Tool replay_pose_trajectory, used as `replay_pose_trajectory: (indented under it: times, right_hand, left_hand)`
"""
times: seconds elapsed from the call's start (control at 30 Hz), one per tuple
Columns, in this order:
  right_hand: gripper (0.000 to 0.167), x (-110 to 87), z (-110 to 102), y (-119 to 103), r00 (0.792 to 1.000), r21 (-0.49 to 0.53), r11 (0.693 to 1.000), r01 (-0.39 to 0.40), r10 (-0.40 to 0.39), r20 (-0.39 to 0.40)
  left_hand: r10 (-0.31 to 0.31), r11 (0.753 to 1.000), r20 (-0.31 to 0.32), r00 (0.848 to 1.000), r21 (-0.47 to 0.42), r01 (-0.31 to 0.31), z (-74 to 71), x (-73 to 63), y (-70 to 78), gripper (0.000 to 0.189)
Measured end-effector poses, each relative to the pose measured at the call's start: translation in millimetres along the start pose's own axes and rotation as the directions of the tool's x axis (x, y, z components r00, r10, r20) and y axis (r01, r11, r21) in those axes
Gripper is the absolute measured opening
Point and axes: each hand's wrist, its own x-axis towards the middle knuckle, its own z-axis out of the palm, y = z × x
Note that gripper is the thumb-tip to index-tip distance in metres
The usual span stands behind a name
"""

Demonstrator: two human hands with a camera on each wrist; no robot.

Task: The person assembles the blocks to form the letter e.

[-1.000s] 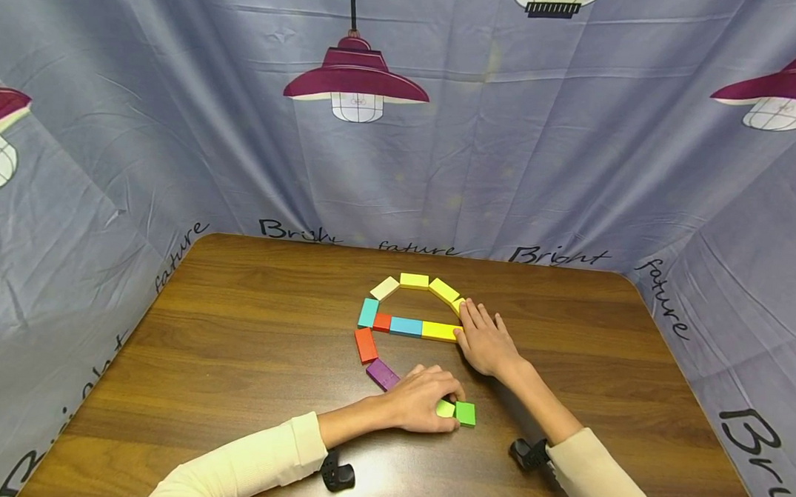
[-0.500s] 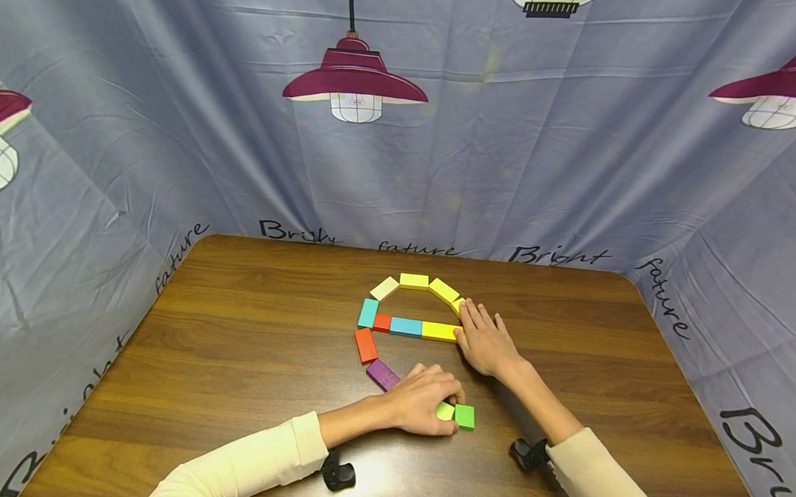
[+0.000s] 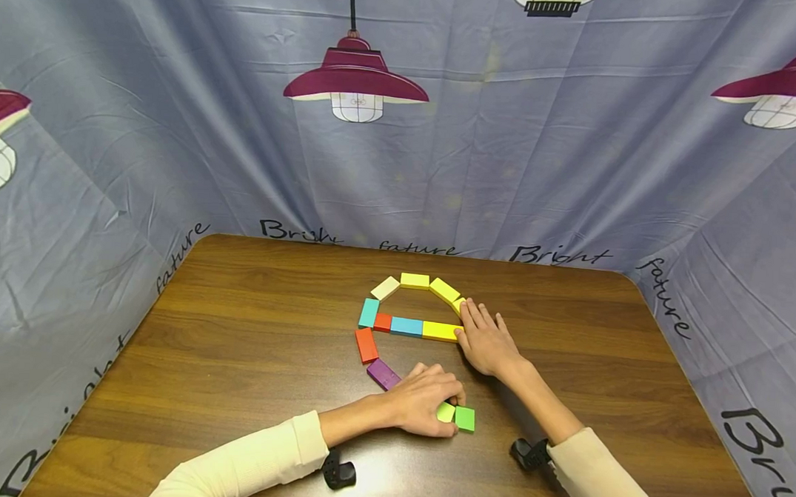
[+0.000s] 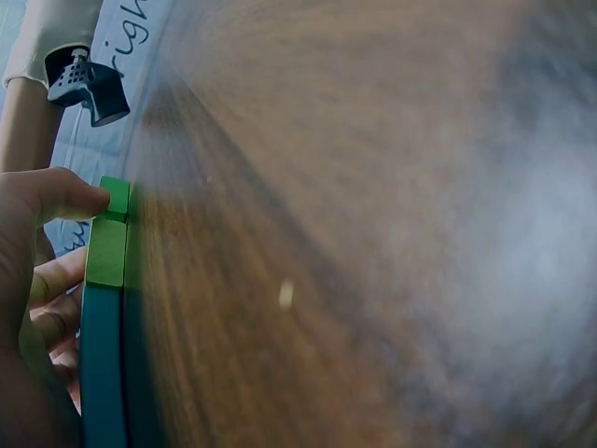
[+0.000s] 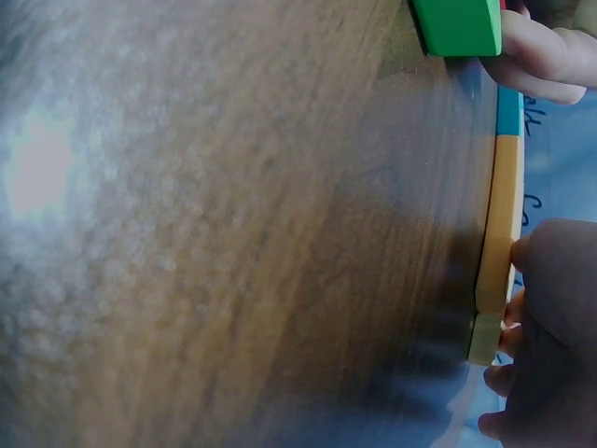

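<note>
My left hand (image 3: 423, 401) pinches a bright green block (image 3: 465, 420) at its left end, the thumb on the near side and a finger on the far side. A light green block (image 3: 445, 412) abuts it, partly under that hand. The left wrist view shows a teal block (image 4: 101, 364) further along beneath the palm. A purple block (image 3: 383, 375) runs in under the knuckles. My right hand (image 3: 489, 345) lies with extended fingers, its fingertips on a short yellow block (image 3: 458, 305) and its thumb at the end of the long yellow block (image 3: 439, 331).
Several blocks form a curved outline: red (image 3: 366, 345), turquoise (image 3: 369, 313), cream (image 3: 386, 288) and yellow (image 3: 414, 281). A small red block (image 3: 382, 322) and a blue block (image 3: 406, 327) form a crossbar. All lie on the wooden table (image 3: 268, 309), with a printed curtain (image 3: 401, 167) behind.
The bright green block has shifted slightly toward the table's near side, the left thumb and finger still at its end. My right hand has stayed in place.
</note>
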Motion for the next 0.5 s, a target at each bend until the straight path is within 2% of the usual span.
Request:
replay_pose_trajectory:
  times: [0.27, 0.37, 0.5]
  right_hand:
    - [0.061, 1.0, -1, 0, 1.000, -0.006, 1.000, -0.002, 0.002, 0.006]
    - [0.060, 1.9, 0, 1, 1.000, -0.015, 1.000, -0.004, 0.004, 0.000]
    - [0.059, 2.5, 0, 3, 1.000, -0.014, 1.000, -0.015, 0.015, -0.009]
  left_hand:
    - [-0.008, 1.000, 0.030, 1.000, -0.006, 0.008, -3.6, -0.1, -0.3, 0.032]
    - [-0.019, 0.999, 0.029, 0.999, -0.030, 0.020, -9.4, 0.5, -2.1, 0.037]
    - [-0.062, 0.996, 0.000, 0.998, -0.070, 0.062, -25.6, 0.0, -7.9, 0.038]
